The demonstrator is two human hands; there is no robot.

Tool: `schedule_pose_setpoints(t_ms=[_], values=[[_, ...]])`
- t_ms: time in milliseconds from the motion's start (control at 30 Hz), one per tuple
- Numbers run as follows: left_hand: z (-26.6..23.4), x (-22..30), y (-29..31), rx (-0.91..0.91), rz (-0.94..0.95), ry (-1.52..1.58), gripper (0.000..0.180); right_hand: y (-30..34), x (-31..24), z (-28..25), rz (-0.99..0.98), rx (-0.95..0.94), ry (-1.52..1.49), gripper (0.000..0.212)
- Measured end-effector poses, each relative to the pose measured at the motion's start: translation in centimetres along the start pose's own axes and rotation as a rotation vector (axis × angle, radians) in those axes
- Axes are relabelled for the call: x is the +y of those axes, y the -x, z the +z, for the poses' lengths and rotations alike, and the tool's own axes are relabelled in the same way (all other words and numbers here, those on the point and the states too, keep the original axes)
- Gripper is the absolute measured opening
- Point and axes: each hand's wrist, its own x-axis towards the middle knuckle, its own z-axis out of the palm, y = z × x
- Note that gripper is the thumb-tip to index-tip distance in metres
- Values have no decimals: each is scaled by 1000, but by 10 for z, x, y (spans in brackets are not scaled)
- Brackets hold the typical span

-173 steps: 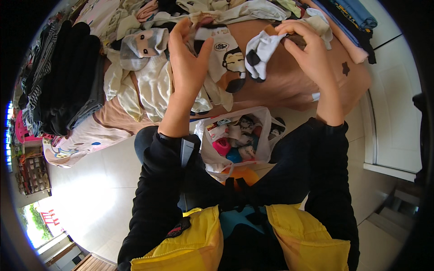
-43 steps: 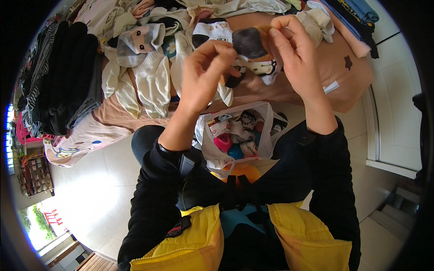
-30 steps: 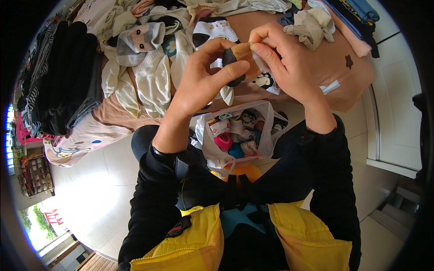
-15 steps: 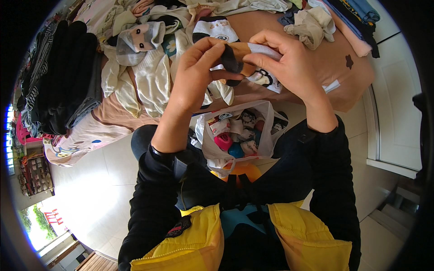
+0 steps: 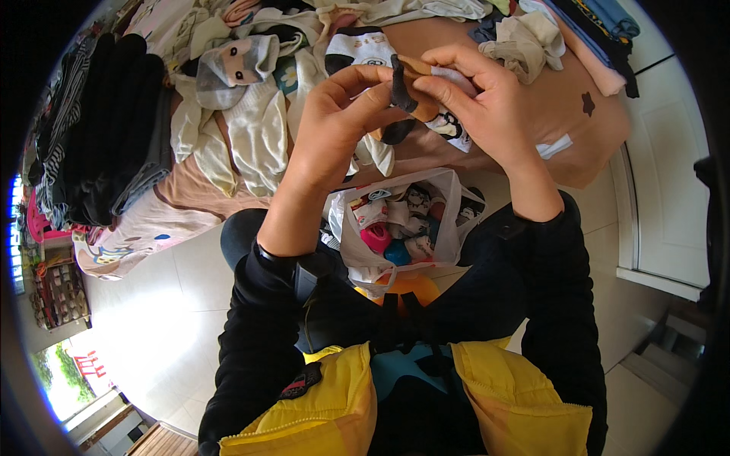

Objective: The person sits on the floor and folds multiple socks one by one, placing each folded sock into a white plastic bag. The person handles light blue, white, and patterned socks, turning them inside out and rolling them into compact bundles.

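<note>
Above the edge of the bed I hold a sock (image 5: 423,111) between both hands; it has tan, black and white parts and a dark cartoon print. My left hand (image 5: 334,121) pinches the black end between thumb and fingers. Closed around the tan and white part is my right hand (image 5: 487,110), a short way to the right. The fingers cover some of the sock, and whether it is one sock or a pair I cannot tell. Just behind the hands lies a white and black patterned sock (image 5: 361,45) on the bed.
A white plastic bag (image 5: 450,220) holding several coloured socks stands on the floor between my legs. On the bed (image 5: 547,114) are white socks and tights (image 5: 255,137), a beige bundle (image 5: 525,45) and a stack of dark folded clothes (image 5: 114,114). A white door (image 5: 669,175) is at the right.
The black end of the sock has turned more edge-on between my fingers. My left hand has shifted slightly right, and both hands still grip the sock.
</note>
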Motion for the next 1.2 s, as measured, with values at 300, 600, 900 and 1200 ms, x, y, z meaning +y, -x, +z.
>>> schedule_pose_setpoints(t_ms=[300, 600, 900, 1200], values=[[1, 2, 1, -21, 79, -198, 21, 2, -5, 1, 81, -112, -115, 19], [-2, 6, 0, -14, -8, 73, 21, -3, 6, -6, 159, -133, -247, 16], [3, 9, 5, -183, 40, -100, 15, -2, 8, -7, 64, -129, -91, 17], [3, 9, 9, -268, -47, -297, 20, 3, 2, 2, 132, -266, -331, 15]])
